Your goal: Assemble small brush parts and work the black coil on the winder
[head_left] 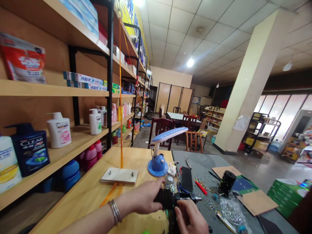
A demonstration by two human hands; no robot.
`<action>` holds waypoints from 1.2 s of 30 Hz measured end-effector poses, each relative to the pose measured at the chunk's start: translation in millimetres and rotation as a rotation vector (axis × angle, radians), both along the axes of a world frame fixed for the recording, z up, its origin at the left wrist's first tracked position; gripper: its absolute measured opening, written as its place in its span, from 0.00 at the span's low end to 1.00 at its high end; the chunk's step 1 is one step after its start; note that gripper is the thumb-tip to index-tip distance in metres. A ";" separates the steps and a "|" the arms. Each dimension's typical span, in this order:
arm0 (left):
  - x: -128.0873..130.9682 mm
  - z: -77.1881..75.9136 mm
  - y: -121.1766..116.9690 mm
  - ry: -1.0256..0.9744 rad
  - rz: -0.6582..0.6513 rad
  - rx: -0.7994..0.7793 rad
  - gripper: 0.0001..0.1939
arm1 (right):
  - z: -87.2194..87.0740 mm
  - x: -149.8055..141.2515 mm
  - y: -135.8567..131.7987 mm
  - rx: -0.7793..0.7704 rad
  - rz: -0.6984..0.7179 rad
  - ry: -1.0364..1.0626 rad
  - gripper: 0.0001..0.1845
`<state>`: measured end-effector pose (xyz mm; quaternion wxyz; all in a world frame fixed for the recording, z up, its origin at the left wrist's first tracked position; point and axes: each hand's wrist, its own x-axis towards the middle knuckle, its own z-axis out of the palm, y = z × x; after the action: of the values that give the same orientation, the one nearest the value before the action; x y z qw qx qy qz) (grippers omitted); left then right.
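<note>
My left hand (147, 195), with silver bracelets at the wrist, reaches over the table and grips a black ribbed roll (166, 199) between thumb and fingers. From the roll's right side a metal rod (195, 198) with a pointed end sticks out. Just below the rod is my right hand (191, 217), its fingers bent and pressed together; what they hold is hidden. Orange cords (121, 136) hang from above down to a pale board (119, 175) with two screws, and more orange strands come out under it. Dark material lies beneath my hands, partly covered.
A blue desk lamp (158, 164) stands behind my hands. To the right lie a phone (187, 178), a red-handled tool (201, 187), scattered beads, a black spool (227, 182) and a plastic bag (234, 209) of small pieces. Shelves with shampoo bottles (58, 130) line the left.
</note>
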<state>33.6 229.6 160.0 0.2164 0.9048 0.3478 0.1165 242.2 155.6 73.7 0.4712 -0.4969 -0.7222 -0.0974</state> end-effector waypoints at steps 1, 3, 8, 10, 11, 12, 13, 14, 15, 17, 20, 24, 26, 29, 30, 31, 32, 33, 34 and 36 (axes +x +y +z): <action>0.4 -3.9 -2.4 -0.009 0.019 0.023 0.38 | 5.1 1.4 3.2 -0.019 0.029 -0.024 0.05; 1.7 -12.3 -7.6 -0.035 0.057 0.079 0.39 | 13.9 1.5 9.3 -0.053 0.054 -0.052 0.06; 7.6 -35.9 -22.9 -0.113 0.146 0.214 0.34 | 26.6 -2.8 13.9 -0.094 0.008 -0.063 0.07; 10.0 -45.7 -27.4 -0.160 0.174 0.269 0.33 | 26.5 -2.1 11.7 -0.090 0.012 -0.076 0.07; 10.9 -50.3 -29.0 -0.184 0.182 0.295 0.33 | 25.4 -1.2 10.6 -0.090 0.020 -0.086 0.08; 11.7 -54.6 -30.1 -0.207 0.184 0.319 0.34 | 24.0 -0.3 9.7 -0.092 0.028 -0.099 0.08; 12.3 -58.3 -30.8 -0.231 0.183 0.343 0.34 | 22.6 0.4 9.4 -0.092 0.030 -0.114 0.08; 12.9 -61.6 -31.3 -0.254 0.178 0.370 0.35 | 21.4 0.7 9.8 -0.087 0.022 -0.131 0.09; 13.3 -64.5 -31.6 -0.274 0.172 0.399 0.36 | 20.8 0.2 10.8 -0.080 0.005 -0.148 0.10; 14.3 -68.9 -32.0 -0.308 0.171 0.466 0.38 | 22.2 -3.2 14.8 -0.052 -0.034 -0.180 0.12; 16.2 -73.6 -32.6 -0.345 0.193 0.557 0.38 | 29.7 -13.0 22.7 -0.018 -0.051 -0.210 0.14; 17.7 -77.5 -32.3 -0.352 0.207 0.622 0.35 | 37.8 -23.1 29.7 -0.034 -0.001 -0.195 0.17; 16.7 -78.2 -32.4 -0.337 0.209 0.626 0.35 | 36.8 -23.6 30.3 -0.044 0.037 -0.144 0.18; 13.4 -77.8 -34.7 -0.331 0.207 0.596 0.35 | 30.2 -20.6 27.5 -0.063 0.097 -0.056 0.15; 12.2 -77.6 -36.2 -0.336 0.202 0.583 0.35 | 27.5 -19.4 25.7 -0.065 0.117 -0.046 0.13; 11.0 -77.5 -38.2 -0.345 0.193 0.573 0.34 | 24.8 -18.3 23.3 -0.061 0.137 -0.047 0.13; 10.0 -77.7 -40.4 -0.357 0.182 0.568 0.33 | 22.2 -17.4 20.4 -0.053 0.156 -0.055 0.12; 9.2 -78.1 -43.0 -0.373 0.170 0.568 0.32 | 19.6 -16.6 17.2 -0.044 0.175 -0.062 0.11; 8.6 -78.9 -45.7 -0.394 0.158 0.569 0.31 | 17.0 -15.8 13.6 -0.035 0.191 -0.064 0.10; 8.0 -80.9 -51.4 -0.438 0.148 0.563 0.29 | 11.3 -14.4 5.8 -0.014 0.207 -0.047 0.09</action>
<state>41.6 178.2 79.1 0.0193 0.8549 0.3122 0.4139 227.8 161.4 85.0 0.4581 -0.4204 -0.7812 -0.0548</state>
